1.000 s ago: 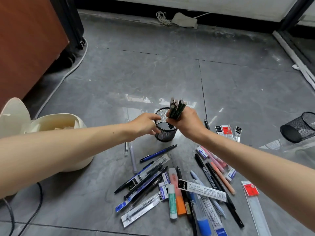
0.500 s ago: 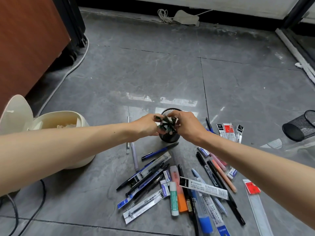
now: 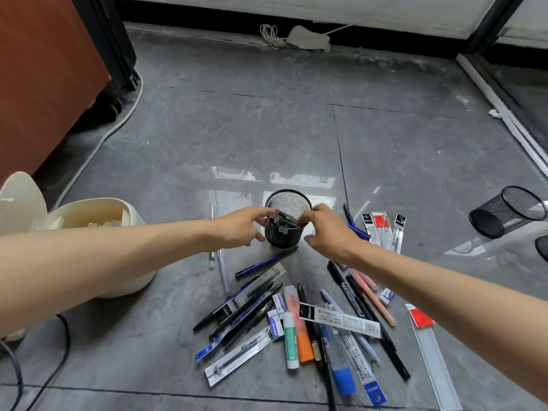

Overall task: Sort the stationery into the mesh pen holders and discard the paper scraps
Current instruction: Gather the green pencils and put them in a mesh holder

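DESK: On a grey tiled floor (image 3: 296, 137), beside a brown wooden cabinet (image 3: 44, 69), how far along is the sorting?

PHOTOGRAPHER: Early, by my reading. A cream plastic bin (image 3: 95, 202), lid up, sits at left with pale paper scraps (image 3: 103, 223) inside, so some discarding looks done. One black mesh pen holder (image 3: 287, 235) stands upright between the hands. A second black mesh holder (image 3: 507, 212) lies on its side well apart at right, nothing visible in it.

DESK: And the hands?

PHOTOGRAPHER: The left hand (image 3: 243, 226) reaches to the rim, fingers fairly straight, tips touching the ends of a bundle of dark green pencils (image 3: 281, 222) leaning inside the upright holder. Its grip is slack, thumb apart below. The right hand (image 3: 329, 232) curls over the rim's other side; whether its grip has closed on anything, I cannot tell.

DESK: What is left, and what is in the way?

PHOTOGRAPHER: Most of it. A scatter of pens and refill packets (image 3: 252, 307) lies nearer the person, among them a clear plastic ruler (image 3: 430, 351), a blue pen (image 3: 265, 262) just before the holder, an orange highlighter (image 3: 302, 330) and a green-and-white glue stick (image 3: 290, 339). Both forearms cross above that pile, and a black cable (image 3: 66, 336) trails by the bin.
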Demonstrator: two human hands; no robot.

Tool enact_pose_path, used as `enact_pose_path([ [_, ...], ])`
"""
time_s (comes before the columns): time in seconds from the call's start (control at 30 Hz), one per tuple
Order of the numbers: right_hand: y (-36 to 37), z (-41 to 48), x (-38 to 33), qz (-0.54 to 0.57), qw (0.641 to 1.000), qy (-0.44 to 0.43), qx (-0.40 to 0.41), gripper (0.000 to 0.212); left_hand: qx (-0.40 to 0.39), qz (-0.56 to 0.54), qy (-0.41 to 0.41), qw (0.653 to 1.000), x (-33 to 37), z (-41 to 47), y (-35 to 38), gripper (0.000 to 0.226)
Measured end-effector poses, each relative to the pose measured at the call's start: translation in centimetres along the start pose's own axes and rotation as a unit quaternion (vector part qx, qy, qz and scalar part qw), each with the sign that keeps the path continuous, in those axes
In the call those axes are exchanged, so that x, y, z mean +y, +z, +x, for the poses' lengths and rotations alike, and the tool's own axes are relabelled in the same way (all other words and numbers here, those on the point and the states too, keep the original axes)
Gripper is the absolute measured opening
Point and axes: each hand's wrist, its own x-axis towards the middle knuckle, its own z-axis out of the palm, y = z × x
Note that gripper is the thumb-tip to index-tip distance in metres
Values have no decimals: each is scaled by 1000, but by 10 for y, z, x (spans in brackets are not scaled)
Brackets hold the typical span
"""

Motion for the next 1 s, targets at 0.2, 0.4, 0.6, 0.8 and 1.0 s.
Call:
enact_pose_path([
  [0.2, 1, -6, 8, 90, 994, 35, 54, 17, -17, 16, 20, 1000, 8, -7, 11, 82],
  [0.4, -12, -14, 20, 146, 980, 60, 119, 18, 10, 4, 45, 999, 24, -4, 14, 87],
  [0.6, -29, -48, 49, 171, 956, 127, 200, 14, -24, 42, 57, 997, 49, 13, 39, 77],
  [0.8, -40, -96, 106, 144, 940, 199, 236, 14, -114, 44, 96, 988, 97, 38, 102, 85],
  [1.0, -49, -151, 164, 145, 902, 315, 257, 13, -183, 7, 150, 972, 153, 51, 187, 81],
])
